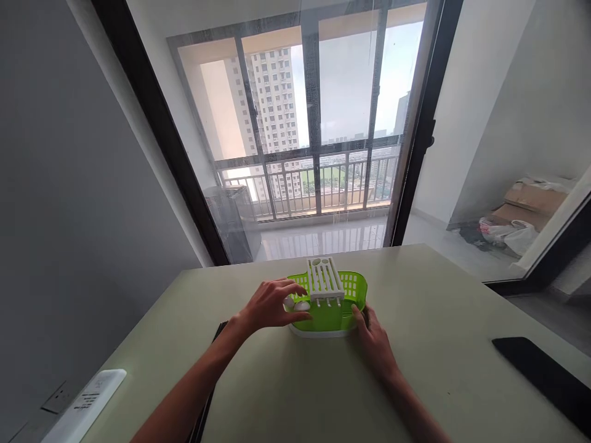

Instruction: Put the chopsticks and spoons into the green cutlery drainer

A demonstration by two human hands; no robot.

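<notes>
A bright green plastic basket (318, 320) with lattice sides and a white base stands on the table. A white slatted rack (325, 278) with oval holes and small hooks sits across its top. At the basket's left end, my left hand (274, 303) is spread in a C shape, thumb and fingers apart around two white rounded pieces (301, 306). I cannot make out what these pieces are. My right hand (375, 338) grips the basket's right end, its thumb over the near rim and its fingers partly hidden behind the wall.
The pale green table (258, 381) reaches back to a glass door. Dark thin strips (203, 406) lie under my left forearm. A white power strip (92, 400) is at the left edge, a black flat object (540, 375) at the right. Boxes and bags (526, 215) lie beyond.
</notes>
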